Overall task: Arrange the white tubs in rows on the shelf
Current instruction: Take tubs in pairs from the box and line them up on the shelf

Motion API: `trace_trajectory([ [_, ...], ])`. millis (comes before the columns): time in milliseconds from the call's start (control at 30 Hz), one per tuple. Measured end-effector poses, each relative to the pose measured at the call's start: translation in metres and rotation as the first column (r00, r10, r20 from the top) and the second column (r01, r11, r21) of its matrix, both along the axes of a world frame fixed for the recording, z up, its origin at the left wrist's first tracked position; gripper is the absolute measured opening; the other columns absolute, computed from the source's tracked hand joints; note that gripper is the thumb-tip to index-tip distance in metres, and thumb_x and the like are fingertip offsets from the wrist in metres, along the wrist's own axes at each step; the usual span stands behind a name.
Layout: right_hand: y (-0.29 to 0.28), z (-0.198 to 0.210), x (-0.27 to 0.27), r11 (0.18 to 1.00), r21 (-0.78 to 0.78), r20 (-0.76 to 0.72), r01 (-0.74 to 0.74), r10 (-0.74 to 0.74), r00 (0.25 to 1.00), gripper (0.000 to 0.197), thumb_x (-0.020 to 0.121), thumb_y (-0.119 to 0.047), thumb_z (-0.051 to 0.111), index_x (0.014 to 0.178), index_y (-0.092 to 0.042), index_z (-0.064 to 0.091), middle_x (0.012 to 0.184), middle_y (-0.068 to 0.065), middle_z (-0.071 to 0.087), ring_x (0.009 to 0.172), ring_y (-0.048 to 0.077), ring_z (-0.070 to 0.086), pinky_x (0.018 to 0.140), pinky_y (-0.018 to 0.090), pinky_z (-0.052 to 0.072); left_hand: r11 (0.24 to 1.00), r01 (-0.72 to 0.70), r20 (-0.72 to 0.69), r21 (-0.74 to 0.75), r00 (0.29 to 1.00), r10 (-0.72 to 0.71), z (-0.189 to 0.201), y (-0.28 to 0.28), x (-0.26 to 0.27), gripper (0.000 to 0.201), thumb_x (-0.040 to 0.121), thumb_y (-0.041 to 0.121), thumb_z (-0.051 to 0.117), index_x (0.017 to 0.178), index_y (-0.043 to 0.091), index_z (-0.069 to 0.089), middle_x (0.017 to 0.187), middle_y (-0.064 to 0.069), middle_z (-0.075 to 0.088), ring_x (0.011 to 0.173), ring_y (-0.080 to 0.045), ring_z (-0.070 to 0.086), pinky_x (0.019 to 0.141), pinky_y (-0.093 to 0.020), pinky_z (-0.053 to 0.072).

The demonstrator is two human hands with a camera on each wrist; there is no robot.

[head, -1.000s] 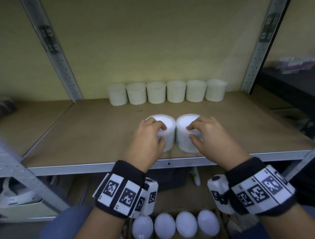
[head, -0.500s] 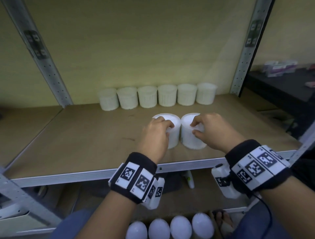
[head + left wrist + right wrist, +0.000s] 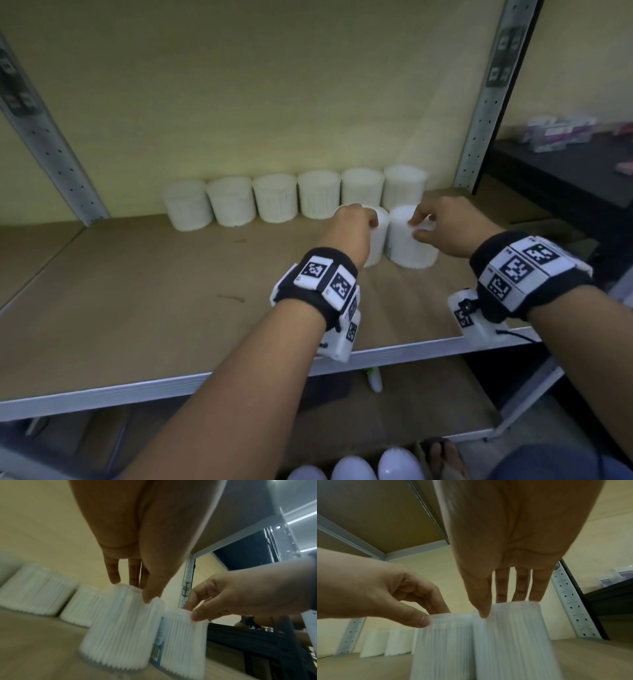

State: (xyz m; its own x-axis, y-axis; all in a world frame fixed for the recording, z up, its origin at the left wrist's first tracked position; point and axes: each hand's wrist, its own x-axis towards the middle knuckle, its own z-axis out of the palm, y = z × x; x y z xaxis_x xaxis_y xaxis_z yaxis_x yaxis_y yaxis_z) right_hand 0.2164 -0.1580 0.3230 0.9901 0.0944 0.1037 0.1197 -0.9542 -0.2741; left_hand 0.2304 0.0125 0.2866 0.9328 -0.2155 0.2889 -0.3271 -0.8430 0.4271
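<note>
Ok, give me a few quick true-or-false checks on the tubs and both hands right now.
1. Six tubs form the back row against the wall. True.
2. The left hand hangs empty. False: it grips the left tub by its top.
3. The right hand pinches the right tub at the rim. True.
4. The two held tubs are stacked. False: they stand side by side on the shelf.
5. The held tubs sit at the row's left end. False: near its right end.
</note>
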Motion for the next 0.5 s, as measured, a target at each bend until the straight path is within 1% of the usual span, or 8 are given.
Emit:
trace_trajectory([
  [100,-0.006,-0.002,0.016,1.0,0.006,0.015,0.011,-0.012,1.0,0.025,0.089,-0.02,0.064,0.113,-0.015,0.066,0.119,0.006,0.063,0.097,0.016,0.055,0.081,0.023,0.038,1.0,-0.005,-0.021,-0.006,1.0,0.005,0.001,-0.007,0.02,0.037,0.088,-0.001,0.046,0.116,0.013,0.065,0.119,-0.013,0.063,0.109,-0.031,0.06,0.096,-0.04,0.049],
  [233,-0.008,-0.003,0.033,0.999,0.009,0.02,0.042,-0.042,0.999,0.026,0.09,-0.019,0.062,0.116,-0.013,0.065,0.121,0.008,0.061,0.108,0.023,0.057,0.081,0.024,0.037,1.0,-0.021,-0.056,-0.003,0.998,0.021,0.001,-0.015,0.041,0.036,0.089,0.003,0.047,0.118,0.014,0.065,0.123,-0.012,0.062,0.112,-0.033,0.059,0.099,-0.041,0.048],
  [400,-0.01,-0.005,0.053,0.997,0.023,0.024,0.071,-0.072,0.997,0.026,0.091,-0.017,0.06,0.117,-0.013,0.065,0.124,0.01,0.059,0.11,0.026,0.057,0.081,0.024,0.037,0.998,-0.059,-0.172,0.005,0.983,0.059,0.01,-0.023,0.06,0.038,0.09,0.004,0.048,0.124,0.015,0.062,0.131,-0.013,0.055,0.121,-0.033,0.053,0.106,-0.038,0.043],
  [433,-0.011,-0.006,0.057,0.997,0.028,0.026,0.073,-0.074,0.997,0.026,0.091,-0.017,0.06,0.117,-0.012,0.065,0.125,0.01,0.059,0.111,0.026,0.057,0.082,0.025,0.037,0.998,-0.06,-0.175,0.006,0.983,0.06,0.012,-0.024,0.062,0.038,0.09,0.004,0.048,0.123,0.014,0.062,0.131,-0.013,0.056,0.122,-0.033,0.052,0.106,-0.038,0.042],
  [500,-0.012,-0.007,0.062,0.996,0.041,0.027,0.077,-0.078,0.997,0.027,0.091,-0.016,0.059,0.117,-0.012,0.065,0.127,0.011,0.058,0.111,0.027,0.057,0.081,0.025,0.037,0.998,-0.06,-0.123,0.001,0.991,0.06,0.013,-0.026,0.063,0.037,0.088,0.0,0.048,0.118,0.014,0.065,0.126,-0.013,0.059,0.118,-0.032,0.054,0.103,-0.038,0.044],
])
